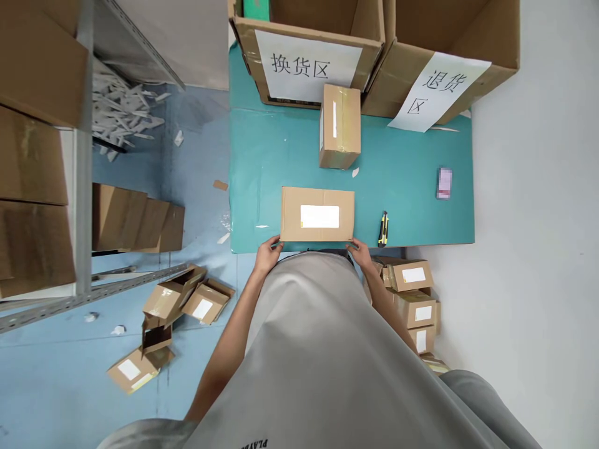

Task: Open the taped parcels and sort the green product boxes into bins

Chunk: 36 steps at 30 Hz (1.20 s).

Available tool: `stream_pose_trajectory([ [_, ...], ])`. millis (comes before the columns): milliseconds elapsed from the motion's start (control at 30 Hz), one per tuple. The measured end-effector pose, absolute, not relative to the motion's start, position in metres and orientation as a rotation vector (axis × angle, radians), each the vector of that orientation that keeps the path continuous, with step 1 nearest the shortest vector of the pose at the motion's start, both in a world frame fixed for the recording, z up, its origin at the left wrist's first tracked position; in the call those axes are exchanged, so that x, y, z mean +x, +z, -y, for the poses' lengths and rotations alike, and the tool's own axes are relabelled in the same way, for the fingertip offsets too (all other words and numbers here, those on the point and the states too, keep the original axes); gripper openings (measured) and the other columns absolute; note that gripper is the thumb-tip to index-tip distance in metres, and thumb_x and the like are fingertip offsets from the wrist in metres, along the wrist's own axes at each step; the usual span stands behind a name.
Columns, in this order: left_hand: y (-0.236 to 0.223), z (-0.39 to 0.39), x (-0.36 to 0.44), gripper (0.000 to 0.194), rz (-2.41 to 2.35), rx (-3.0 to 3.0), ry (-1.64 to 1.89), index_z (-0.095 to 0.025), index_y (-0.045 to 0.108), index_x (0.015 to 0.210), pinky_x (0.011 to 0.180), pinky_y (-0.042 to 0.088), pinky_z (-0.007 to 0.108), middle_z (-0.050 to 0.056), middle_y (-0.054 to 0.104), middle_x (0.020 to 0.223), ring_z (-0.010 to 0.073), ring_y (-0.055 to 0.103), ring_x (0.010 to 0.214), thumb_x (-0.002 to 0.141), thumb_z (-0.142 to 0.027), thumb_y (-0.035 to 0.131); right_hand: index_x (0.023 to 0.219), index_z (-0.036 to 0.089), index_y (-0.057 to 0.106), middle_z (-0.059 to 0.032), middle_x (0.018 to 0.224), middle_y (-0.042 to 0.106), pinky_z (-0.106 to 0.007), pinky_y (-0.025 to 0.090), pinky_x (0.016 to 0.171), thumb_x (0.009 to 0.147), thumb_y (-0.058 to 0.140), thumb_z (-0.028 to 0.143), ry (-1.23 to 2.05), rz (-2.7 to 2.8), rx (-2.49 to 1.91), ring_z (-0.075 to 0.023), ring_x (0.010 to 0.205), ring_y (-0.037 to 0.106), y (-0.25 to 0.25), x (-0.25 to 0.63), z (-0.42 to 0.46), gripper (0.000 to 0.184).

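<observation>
A flat, closed cardboard box [292,215] with a white label [319,216] lies at the near edge of the green-topped table [262,149]. My left hand [268,254] grips its near left corner, thumb and fingers partly hidden by the box edge. At the near right corner, my right hand [360,252] holds the same box in a similar way. Right of the box lies a black and yellow utility knife [383,229]. Beyond it, a taller taped carton [350,128] stands on the table.
Two big open cartons with paper signs, one left [243,37] and one right [468,93], line the table's back. A small blurred pink packet [444,183] is at the right. Opened boxes [168,299] litter the floor left; labelled boxes [414,308] are stacked right. Metal shelving [84,187] stands left.
</observation>
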<state>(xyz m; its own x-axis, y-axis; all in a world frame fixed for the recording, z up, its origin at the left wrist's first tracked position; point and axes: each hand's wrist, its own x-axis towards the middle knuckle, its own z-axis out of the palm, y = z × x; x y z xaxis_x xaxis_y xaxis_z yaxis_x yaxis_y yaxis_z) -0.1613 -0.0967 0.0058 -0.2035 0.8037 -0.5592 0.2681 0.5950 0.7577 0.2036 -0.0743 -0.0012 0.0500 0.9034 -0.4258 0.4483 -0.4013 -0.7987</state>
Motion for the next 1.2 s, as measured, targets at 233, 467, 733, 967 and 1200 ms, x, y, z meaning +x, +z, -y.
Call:
stream_pose_trajectory([
  [233, 0.030, 0.082, -0.160, 0.046, -1.750, 0.915, 0.882, -0.018, 0.087, 0.102, 0.109, 0.063, 0.051, 0.015, 0.083, 0.119, 0.0343, 0.077, 0.115, 0.081, -0.059, 0.082, 0.110, 0.016, 0.090, -0.0161, 0.127, 0.083, -0.048, 0.062, 0.110, 0.083, 0.081, 0.064, 1.301, 1.283, -1.785, -0.0318, 0.123, 0.074, 0.035, 0.200, 0.048, 0.056],
  [467, 0.075, 0.051, -0.171, 0.051, -1.802, 1.060, 1.120, -0.019, 0.091, 0.108, 0.095, 0.066, 0.042, 0.009, 0.081, 0.101, 0.0285, 0.075, 0.102, 0.085, -0.064, 0.082, 0.126, 0.016, 0.089, -0.0103, 0.107, 0.079, -0.041, 0.063, 0.097, 0.097, 0.074, 0.068, 1.017, 1.425, -1.699, -0.0255, 0.103, 0.074, 0.082, 0.191, 0.015, 0.061],
  [733, 0.057, 0.058, -0.157, 0.044, -1.904, 0.803, 1.034, -0.016, 0.087, 0.104, 0.102, 0.064, 0.046, 0.015, 0.085, 0.112, 0.0309, 0.080, 0.105, 0.086, -0.056, 0.084, 0.115, 0.014, 0.091, -0.0168, 0.114, 0.085, -0.044, 0.065, 0.101, 0.093, 0.075, 0.068, 1.134, 1.368, -1.774, -0.0297, 0.104, 0.080, 0.054, 0.185, 0.021, 0.060],
  [967, 0.083, 0.055, -0.140, 0.037, -2.010, 1.029, 0.994, -0.017, 0.085, 0.109, 0.102, 0.062, 0.044, 0.013, 0.083, 0.111, 0.0285, 0.078, 0.101, 0.096, -0.050, 0.075, 0.115, 0.014, 0.090, -0.0169, 0.121, 0.085, -0.044, 0.065, 0.104, 0.086, 0.076, 0.073, 1.175, 1.226, -1.770, -0.0311, 0.111, 0.081, 0.037, 0.198, 0.018, 0.067],
  [1200, 0.139, 0.001, -0.076, 0.023, -1.716, 1.254, 0.911, -0.020, 0.076, 0.104, 0.087, 0.058, 0.033, 0.006, 0.081, 0.104, 0.0201, 0.074, 0.089, 0.090, -0.036, 0.085, 0.110, 0.014, 0.090, -0.0189, 0.123, 0.087, -0.051, 0.060, 0.114, 0.082, 0.079, 0.071, 1.043, 1.087, -1.960, -0.0368, 0.121, 0.079, 0.029, 0.259, 0.017, 0.064],
])
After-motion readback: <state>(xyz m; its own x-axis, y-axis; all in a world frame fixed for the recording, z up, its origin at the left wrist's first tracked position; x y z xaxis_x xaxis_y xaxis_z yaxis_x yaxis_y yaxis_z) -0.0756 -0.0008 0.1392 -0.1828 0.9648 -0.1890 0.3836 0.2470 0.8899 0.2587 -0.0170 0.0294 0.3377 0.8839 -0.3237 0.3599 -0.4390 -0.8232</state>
